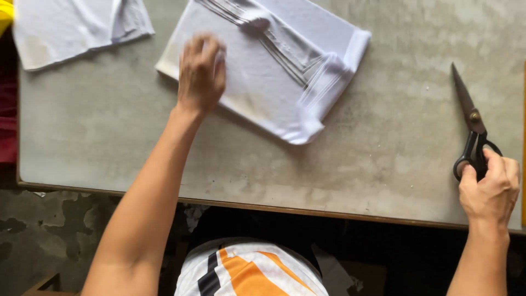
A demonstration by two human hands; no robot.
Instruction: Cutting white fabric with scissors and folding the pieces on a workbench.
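Folded white cloth point(274, 71): upper middle of counter point(383, 164), uncut, left hand point(201, 71) flat on it, fingers spread. Scissors point(472, 131): blades closed, right edge; right hand point(490, 186) curled around handles. Cutting apparently not begun.

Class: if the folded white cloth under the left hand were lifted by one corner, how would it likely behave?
The white cloth would probably flop and unfold, since its folds look soft and creased. It likely feels light. Pushed, it may bunch rather than slide on the rough grey table.
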